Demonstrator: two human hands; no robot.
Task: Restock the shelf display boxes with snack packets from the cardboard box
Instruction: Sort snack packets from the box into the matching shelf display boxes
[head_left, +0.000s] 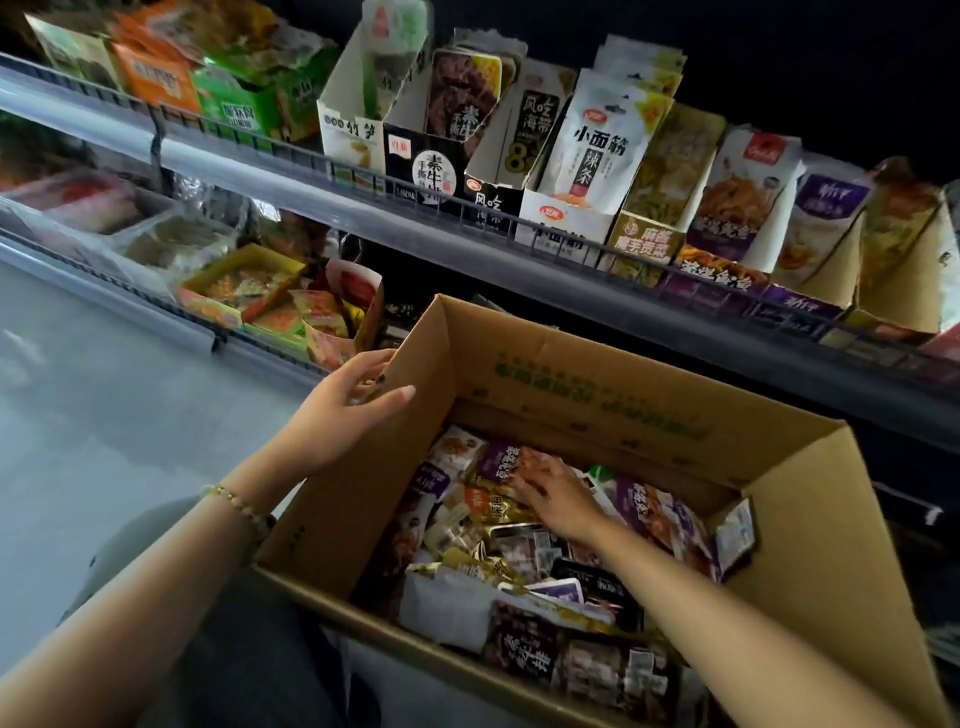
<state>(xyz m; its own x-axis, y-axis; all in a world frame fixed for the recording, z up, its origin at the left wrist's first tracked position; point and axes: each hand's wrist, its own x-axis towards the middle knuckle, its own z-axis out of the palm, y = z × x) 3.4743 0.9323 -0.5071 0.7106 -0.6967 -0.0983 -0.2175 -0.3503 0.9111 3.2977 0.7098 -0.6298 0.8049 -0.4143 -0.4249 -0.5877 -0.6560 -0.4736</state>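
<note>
An open cardboard box (587, 374) fills the lower right, and several mixed snack packets (524, 566) are heaped inside it. My left hand (345, 408) grips the box's upright left flap, thumb on the inner face and fingers over the edge. My right hand (558, 493) reaches down into the box, its fingers spread over a purple packet (498, 460) near the far wall. Whether it has hold of the packet cannot be told. Above runs a shelf with a row of display boxes (571, 218) holding upright packets.
A wire rail (467, 205) fronts the upper shelf. A lower shelf at left holds a yellow display box (234, 291) and loose packets. Grey floor (78, 415) lies to the left. The right side beyond the box is dark.
</note>
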